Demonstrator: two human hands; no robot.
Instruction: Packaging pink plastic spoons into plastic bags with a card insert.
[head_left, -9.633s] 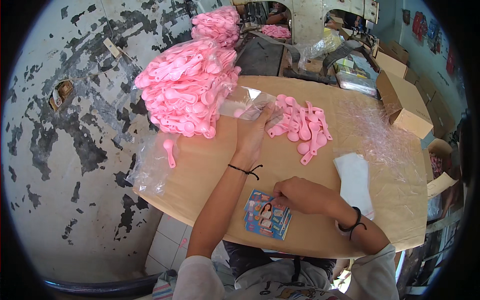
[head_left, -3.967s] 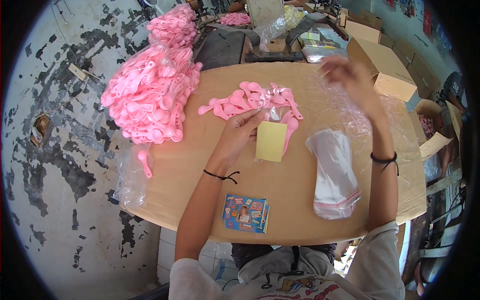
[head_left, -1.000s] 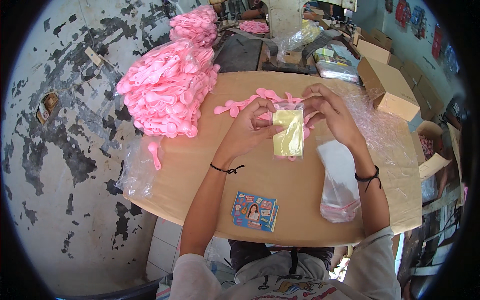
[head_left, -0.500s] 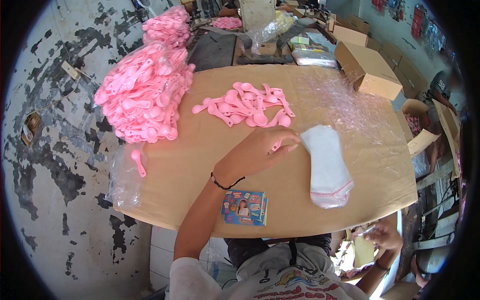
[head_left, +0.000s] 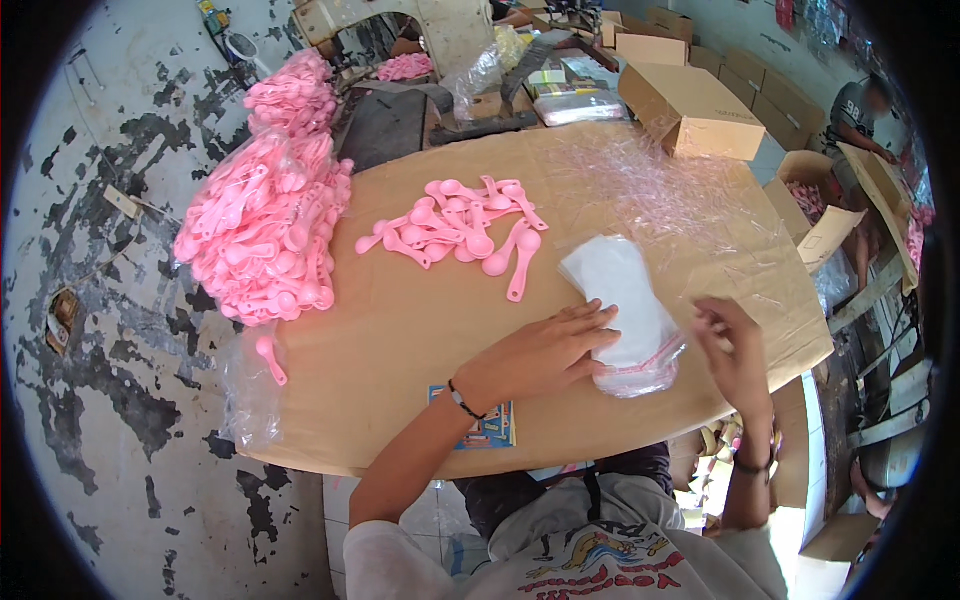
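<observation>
My left hand [head_left: 553, 347] lies with fingers stretched out over the left edge of a stack of clear plastic bags [head_left: 628, 300] with a pinkish sealing strip at the near end. Just right of the stack, my right hand [head_left: 735, 350] hovers with loosely bent fingers, a little blurred, and nothing visible in it. Beyond my left hand spreads a loose pile of pink measuring spoons [head_left: 450, 222]. One pink spoon [head_left: 521, 267] lies at the pile's near right side. Blue printed cards [head_left: 490, 428] sit partly hidden under my left forearm.
Big clear bags of pink spoons [head_left: 262, 225] stand at the left. A single spoon [head_left: 268, 358] rests on crumpled plastic [head_left: 250, 400]. Thin plastic strips [head_left: 650, 185] cover the far right, near a cardboard box [head_left: 690, 105]. A person [head_left: 855, 125] sits farther off.
My left hand has come down onto the bag stack; the pink spoon it had now lies beside the pile. My right hand has risen from the lower right to beside the bags. The view has shifted.
</observation>
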